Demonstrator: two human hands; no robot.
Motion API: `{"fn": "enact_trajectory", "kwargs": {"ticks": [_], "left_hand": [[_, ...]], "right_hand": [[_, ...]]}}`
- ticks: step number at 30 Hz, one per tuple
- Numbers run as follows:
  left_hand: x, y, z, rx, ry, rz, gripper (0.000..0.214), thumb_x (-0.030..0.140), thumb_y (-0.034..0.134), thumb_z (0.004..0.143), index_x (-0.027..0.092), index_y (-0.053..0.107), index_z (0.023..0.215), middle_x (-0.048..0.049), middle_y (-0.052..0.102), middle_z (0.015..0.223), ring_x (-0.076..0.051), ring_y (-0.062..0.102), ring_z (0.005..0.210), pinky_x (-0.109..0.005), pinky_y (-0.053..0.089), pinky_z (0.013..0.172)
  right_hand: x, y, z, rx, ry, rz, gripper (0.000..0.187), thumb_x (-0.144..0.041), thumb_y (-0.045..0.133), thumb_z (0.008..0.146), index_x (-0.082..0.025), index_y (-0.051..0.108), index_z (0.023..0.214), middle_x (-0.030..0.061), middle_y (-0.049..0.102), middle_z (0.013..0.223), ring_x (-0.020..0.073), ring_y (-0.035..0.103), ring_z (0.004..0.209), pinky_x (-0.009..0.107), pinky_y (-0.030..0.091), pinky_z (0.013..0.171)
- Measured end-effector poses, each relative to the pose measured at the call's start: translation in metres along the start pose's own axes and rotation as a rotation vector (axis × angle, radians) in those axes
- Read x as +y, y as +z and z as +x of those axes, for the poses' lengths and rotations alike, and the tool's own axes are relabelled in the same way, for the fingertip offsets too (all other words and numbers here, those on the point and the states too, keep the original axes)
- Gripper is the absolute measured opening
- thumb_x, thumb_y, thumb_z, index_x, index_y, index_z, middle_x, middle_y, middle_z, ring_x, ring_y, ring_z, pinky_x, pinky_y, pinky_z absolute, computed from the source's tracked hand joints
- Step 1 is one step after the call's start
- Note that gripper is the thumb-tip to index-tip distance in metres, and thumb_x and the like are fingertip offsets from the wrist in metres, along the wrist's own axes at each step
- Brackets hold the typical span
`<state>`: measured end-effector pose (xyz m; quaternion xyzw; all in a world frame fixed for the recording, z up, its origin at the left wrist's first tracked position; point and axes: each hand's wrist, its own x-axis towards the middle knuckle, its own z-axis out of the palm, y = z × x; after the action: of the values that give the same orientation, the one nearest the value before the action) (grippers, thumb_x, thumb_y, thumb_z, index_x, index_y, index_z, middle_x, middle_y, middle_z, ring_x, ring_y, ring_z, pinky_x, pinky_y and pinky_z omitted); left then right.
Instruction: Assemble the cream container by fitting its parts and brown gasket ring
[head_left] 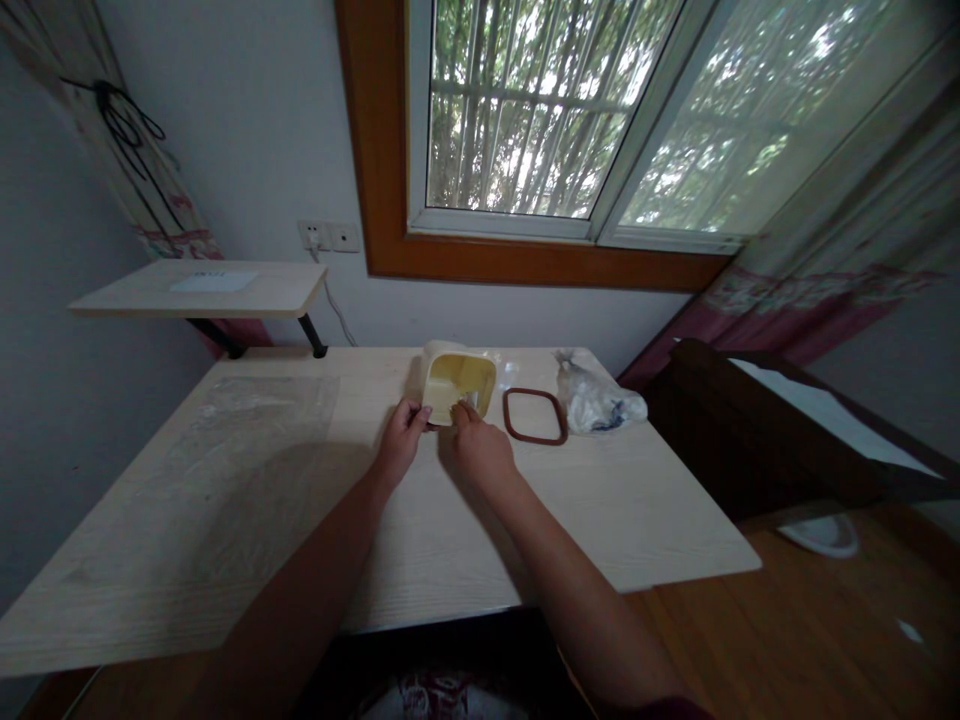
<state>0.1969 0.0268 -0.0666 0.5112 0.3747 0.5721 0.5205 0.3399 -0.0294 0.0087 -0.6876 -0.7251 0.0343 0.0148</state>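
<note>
A cream-coloured container (439, 385) with a yellowish inside is tilted so that its opening faces me, near the back of the table. My left hand (405, 430) grips its lower left edge, thumb on the rim. At the opening, my right hand (476, 440) has its fingers closed on something small and whitish (471, 399), too small to name. Just right of the container lies a reddish-brown square frame (535, 416) with rounded corners, flat on the table and touched by neither hand.
A knotted clear plastic bag (600, 398) sits at the table's back right. Clear plastic sheeting (255, 410) covers part of the left side. A raised shelf (202, 290) stands at the back left, below a wall socket (330, 236). The pale wooden table (637, 510) ends near my body.
</note>
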Motion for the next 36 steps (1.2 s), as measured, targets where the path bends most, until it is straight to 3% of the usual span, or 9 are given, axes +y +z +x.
{"fn": "enact_trajectory", "kwargs": {"ticks": [11,24,29,36], "left_hand": [[-0.001,-0.003,-0.001,0.018,0.02,0.039,0.034,0.05,0.07,0.085,0.02,0.056,0.084,0.0011,0.06,0.082,-0.014,0.063,0.078,-0.025,0.056,0.074],[-0.001,0.0,0.001,0.008,0.001,-0.013,0.04,0.055,0.071,0.083,0.019,0.053,0.084,0.0008,0.061,0.081,-0.014,0.064,0.073,-0.028,0.058,0.069],[-0.001,-0.001,0.0,0.004,0.017,0.004,0.038,0.053,0.072,0.083,0.02,0.053,0.082,0.0016,0.058,0.079,-0.013,0.062,0.073,-0.028,0.058,0.069],[-0.006,-0.004,0.0,0.013,0.05,0.079,0.033,0.05,0.07,0.085,0.02,0.056,0.083,0.0008,0.059,0.08,-0.015,0.062,0.078,-0.027,0.056,0.073]], "right_hand": [[-0.007,0.004,0.002,0.044,-0.243,0.326,0.061,-0.017,0.043,0.094,-0.02,0.037,0.155,0.0088,0.043,0.16,0.0228,0.056,0.133,0.033,0.048,0.107],[0.017,-0.002,-0.001,0.007,-0.059,0.059,0.062,-0.019,0.043,0.093,-0.022,0.038,0.154,0.0118,0.04,0.161,0.028,0.07,0.112,0.042,0.058,0.091],[0.008,0.003,-0.002,0.022,-0.109,0.167,0.062,-0.021,0.043,0.093,-0.021,0.038,0.155,0.0103,0.039,0.162,0.0267,0.067,0.119,0.039,0.055,0.098],[-0.004,0.005,-0.004,0.054,-0.264,0.331,0.064,-0.016,0.044,0.093,-0.019,0.037,0.156,0.0074,0.04,0.162,0.0201,0.052,0.138,0.031,0.046,0.11]]}}
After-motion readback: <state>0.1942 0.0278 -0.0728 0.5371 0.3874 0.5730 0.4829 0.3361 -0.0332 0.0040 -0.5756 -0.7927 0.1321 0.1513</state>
